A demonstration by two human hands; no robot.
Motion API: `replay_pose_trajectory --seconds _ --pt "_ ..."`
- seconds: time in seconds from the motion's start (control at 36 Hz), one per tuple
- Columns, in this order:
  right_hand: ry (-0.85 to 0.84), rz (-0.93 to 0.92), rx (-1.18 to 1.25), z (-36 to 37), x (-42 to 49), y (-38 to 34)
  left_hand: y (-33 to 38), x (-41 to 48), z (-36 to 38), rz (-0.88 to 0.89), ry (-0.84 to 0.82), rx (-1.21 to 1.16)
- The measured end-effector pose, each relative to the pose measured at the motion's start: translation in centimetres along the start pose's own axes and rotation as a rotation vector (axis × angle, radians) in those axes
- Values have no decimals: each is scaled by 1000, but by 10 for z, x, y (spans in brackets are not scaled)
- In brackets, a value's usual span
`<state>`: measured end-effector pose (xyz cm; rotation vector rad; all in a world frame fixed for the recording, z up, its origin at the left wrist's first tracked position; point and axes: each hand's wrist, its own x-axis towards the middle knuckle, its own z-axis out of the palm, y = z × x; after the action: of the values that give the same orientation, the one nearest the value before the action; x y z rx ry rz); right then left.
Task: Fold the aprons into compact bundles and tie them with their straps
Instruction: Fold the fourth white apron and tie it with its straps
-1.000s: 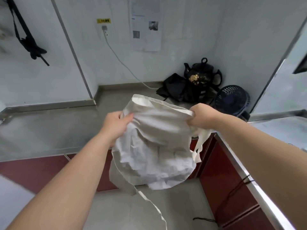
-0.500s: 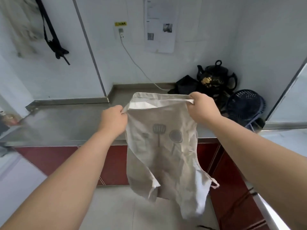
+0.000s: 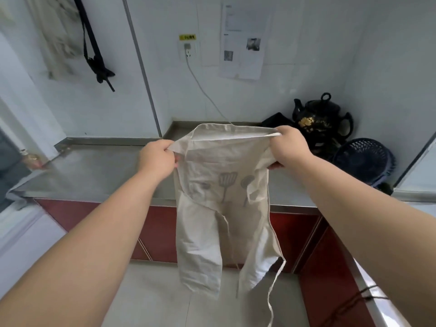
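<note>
While a cream apron [image 3: 224, 208] hangs in front of a steel counter [image 3: 94, 171], the left hand [image 3: 157, 159] and right hand [image 3: 289, 147] each grip 1 top corner, fingers curled tight. Far right stand a black teapot [image 3: 323, 114] and dark basket [image 3: 365, 159].

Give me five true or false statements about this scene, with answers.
1. The left hand and right hand grip the beige cloth apron's top edge. True.
2. The apron lies folded on the stainless steel counter. False: it hangs in the air.
3. A black teapot with gold decoration sits in the counter's far right corner. True.
4. The white cable is unplugged from the wall socket. False: it is plugged in.
5. A thin beige strap dangles at the apron's lower right. True.
</note>
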<state>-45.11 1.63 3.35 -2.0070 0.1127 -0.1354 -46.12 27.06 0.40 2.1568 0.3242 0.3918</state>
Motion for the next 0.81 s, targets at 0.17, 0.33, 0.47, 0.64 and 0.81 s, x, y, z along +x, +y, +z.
replay_pose_trajectory --seconds 0.17,0.33,0.47,0.64,0.81 --pt "-11 -13 381 4 15 -15 17 8 6 -111 35 -318" --pt "6 -185 294 11 36 -22 32 27 15 -197 42 -659" --pt "-36 -301 133 20 63 -28 36 63 20 -153 44 -695" --pt "-50 -303 -5 47 123 -28 23 138 40 -121 44 -703" --pt "-65 -242 -98 92 205 -19 -9 238 75 -155 21 -681"
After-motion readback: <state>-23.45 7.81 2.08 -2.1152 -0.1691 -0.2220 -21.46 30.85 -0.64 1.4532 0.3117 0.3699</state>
